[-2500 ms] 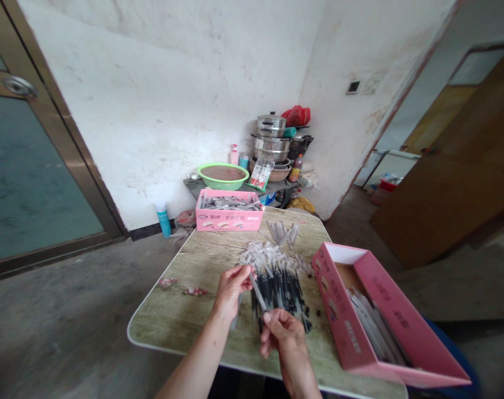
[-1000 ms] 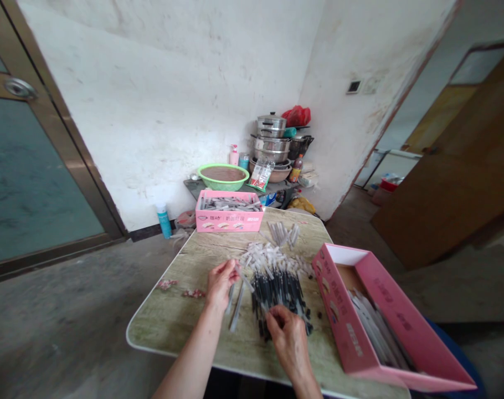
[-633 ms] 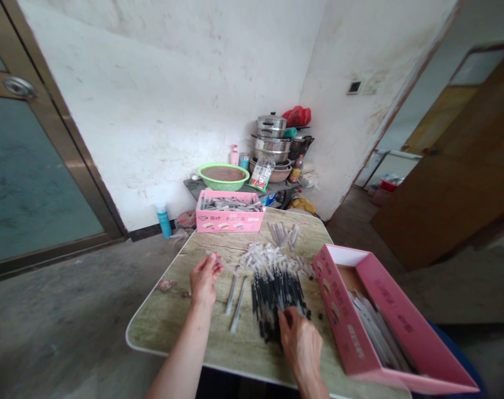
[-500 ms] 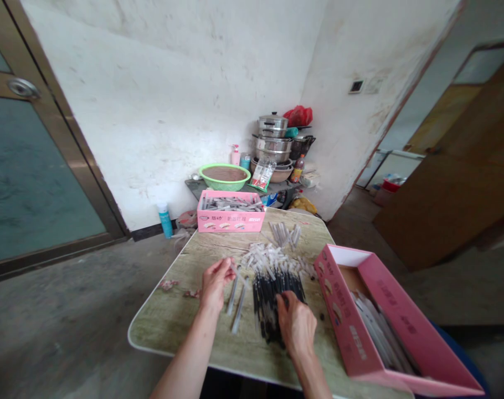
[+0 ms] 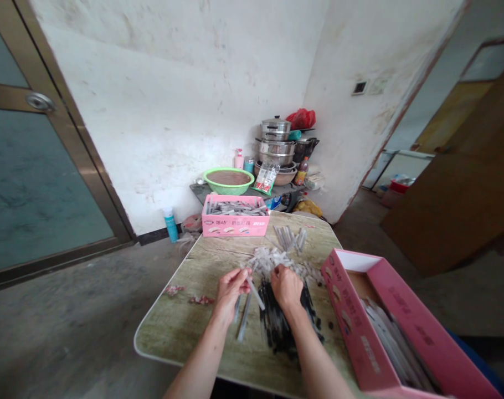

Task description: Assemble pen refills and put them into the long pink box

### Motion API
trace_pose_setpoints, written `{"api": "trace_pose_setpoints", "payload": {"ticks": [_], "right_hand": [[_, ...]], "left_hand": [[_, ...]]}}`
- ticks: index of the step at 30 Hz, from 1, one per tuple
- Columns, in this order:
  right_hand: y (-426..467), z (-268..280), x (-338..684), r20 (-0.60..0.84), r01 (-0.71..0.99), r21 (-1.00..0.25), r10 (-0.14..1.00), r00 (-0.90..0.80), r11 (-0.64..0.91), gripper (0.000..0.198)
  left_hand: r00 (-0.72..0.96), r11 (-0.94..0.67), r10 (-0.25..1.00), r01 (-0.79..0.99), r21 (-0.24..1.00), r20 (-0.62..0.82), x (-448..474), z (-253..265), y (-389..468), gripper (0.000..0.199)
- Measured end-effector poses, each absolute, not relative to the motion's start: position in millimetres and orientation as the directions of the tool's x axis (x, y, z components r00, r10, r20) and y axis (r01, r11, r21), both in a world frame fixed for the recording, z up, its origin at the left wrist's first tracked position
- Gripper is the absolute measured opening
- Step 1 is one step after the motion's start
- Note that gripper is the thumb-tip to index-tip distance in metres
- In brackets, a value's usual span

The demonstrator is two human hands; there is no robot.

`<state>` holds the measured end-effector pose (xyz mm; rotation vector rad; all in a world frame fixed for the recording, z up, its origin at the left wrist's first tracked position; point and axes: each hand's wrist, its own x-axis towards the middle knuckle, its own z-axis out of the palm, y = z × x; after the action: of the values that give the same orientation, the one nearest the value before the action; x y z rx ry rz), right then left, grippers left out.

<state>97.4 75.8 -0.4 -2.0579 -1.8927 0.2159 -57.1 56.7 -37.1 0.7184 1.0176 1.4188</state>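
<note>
A slim tube (image 5: 257,293) in the left hand (image 5: 231,291), the right hand (image 5: 287,286) down among pale pieces (image 5: 262,257)

From the head view, here's the left hand, thumb and fingertips pinching that straight, translucent tube, which slants down to the right above the tabletop (image 5: 185,327). And the right hand: fingers curled together, knuckles up, reaching over the dark rods (image 5: 272,321) to the edge of the short, whitish pieces. What sits under those fingertips is hidden, so whether it grips anything I can't tell.

Look at the textures! The rods lie side by side in a dense black heap, thin and a little blurred, partly covered by the right forearm. Loose tubes (image 5: 244,318), smooth and cloudy, rest between that heap and the left hand. Farther back there's a fanned bundle (image 5: 287,238) of clear-grey lengths. The tabletop shows a greenish wood grain, a rounded corner, a pale rim and pink flower prints (image 5: 201,300).

Two glossy pink boxes frame it all: the far box (image 5: 235,225) crammed with jumbled greyish sticks (image 5: 239,209), the near box (image 5: 351,332) at right holding long, pale tubes (image 5: 397,343) lying lengthwise. Beyond, a green-rimmed basin (image 5: 216,187) and shiny metal pots (image 5: 277,152) stand against a stained, whitewashed wall (image 5: 173,111).
</note>
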Motion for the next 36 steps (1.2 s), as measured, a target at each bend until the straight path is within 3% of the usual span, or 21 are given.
{"api": "trace_pose_setpoints", "payload": {"ticks": [6, 13, 15, 17, 19, 22, 26, 31, 33, 36], "right_hand": [[33, 13, 91, 0.116, 0.852, -0.511, 0.991, -0.060, 0.111, 0.022], [-7, 27, 113, 0.146, 0.834, -0.541, 0.989, -0.028, 0.104, 0.028], [-18, 44, 144, 0.172, 0.866, -0.500, 0.981, 0.086, 0.012, 0.034], [-28, 62, 184, 0.203, 0.899, -0.390, 0.934, 0.294, -0.198, 0.038], [-34, 75, 225, 0.188, 0.852, -0.222, 0.836, 0.515, -0.474, 0.048], [-39, 77, 271, 0.076, 0.807, -0.111, 0.804, 0.589, -0.580, 0.049], [-42, 67, 288, 0.026, 0.809, -0.111, 0.812, 0.583, -0.578, 0.046], [-47, 71, 262, 0.234, 0.836, -0.190, 0.803, 0.548, -0.515, 0.054], [-48, 69, 245, 0.273, 0.866, -0.292, 0.832, 0.482, -0.406, 0.050], [-45, 54, 212, 0.272, 0.826, -0.557, 0.920, 0.283, -0.089, 0.043]], "left_hand": [[-0.123, 0.037, 0.988, -0.400, 0.916, -0.093, -51, -30, 54, 0.041], [0.031, 0.055, 0.998, -0.300, 0.952, -0.047, -43, -21, 43, 0.045], [-0.027, -0.001, 1.000, -0.117, 0.993, -0.002, -58, -23, 52, 0.048], [-0.130, -0.059, 0.988, 0.205, 0.977, 0.087, -79, -29, 62, 0.043], [-0.176, -0.045, 0.978, 0.354, 0.934, 0.114, -97, -35, 70, 0.031], [-0.184, -0.005, 0.978, 0.443, 0.896, 0.097, -103, -43, 70, 0.014], [-0.174, 0.018, 0.982, 0.498, 0.867, 0.079, -85, -52, 61, 0.014], [-0.188, 0.029, 0.980, 0.467, 0.884, 0.067, -77, -55, 61, 0.020], [-0.177, 0.032, 0.983, 0.423, 0.906, 0.048, -80, -52, 62, 0.023], [-0.113, 0.030, 0.994, 0.328, 0.944, 0.008, -80, -44, 58, 0.023]]}}
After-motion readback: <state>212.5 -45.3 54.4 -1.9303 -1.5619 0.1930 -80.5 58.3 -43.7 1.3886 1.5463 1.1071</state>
